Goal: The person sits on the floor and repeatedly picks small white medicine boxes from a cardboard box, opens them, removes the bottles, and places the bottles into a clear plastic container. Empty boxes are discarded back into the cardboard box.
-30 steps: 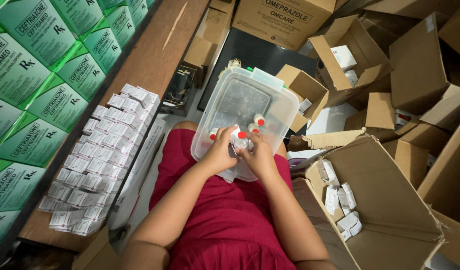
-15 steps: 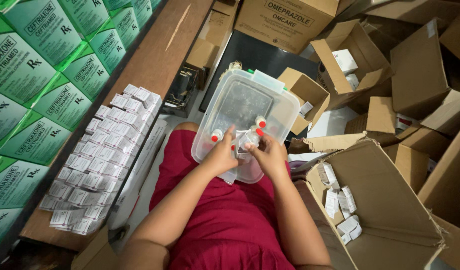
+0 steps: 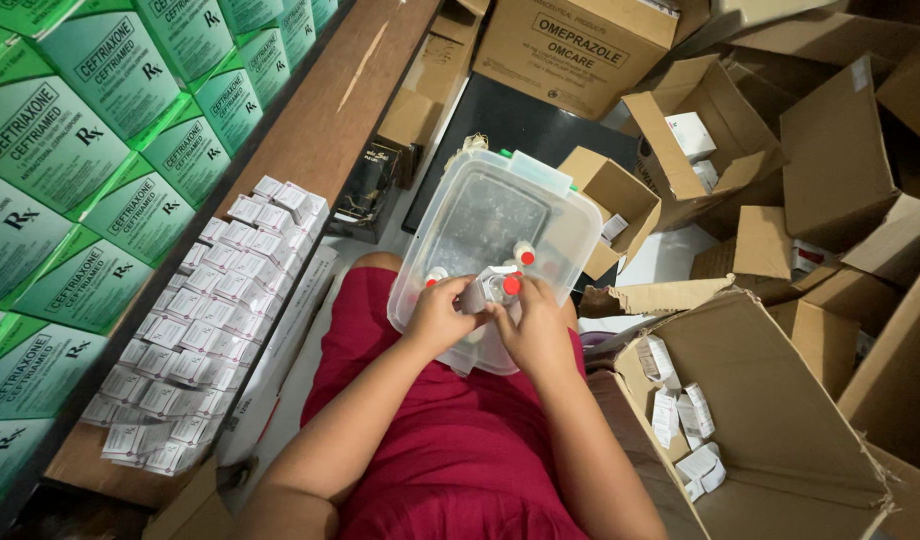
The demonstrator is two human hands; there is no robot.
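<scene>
Holding a red-capped vial (image 3: 500, 287) between left hand (image 3: 438, 318) and right hand (image 3: 533, 330)

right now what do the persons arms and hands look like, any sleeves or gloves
Both forearms are bare from the elbow down, with no sleeves in view. The left hand and right hand wear no gloves, and no rings, watch or bracelets show. The only clothing seen is a dark red garment across the lap.

The place was a pharmacy stockroom or medicine packing area. Green medicine cartons (image 3: 90, 170) were stacked high along one side, and rows of small white medicine boxes (image 3: 205, 320) covered a wooden shelf (image 3: 330, 110). Open cardboard shipping boxes (image 3: 780, 420), some holding more small packs, crowded the floor around a clear plastic bin (image 3: 490, 230) with red-capped vials (image 3: 512, 285).
</scene>
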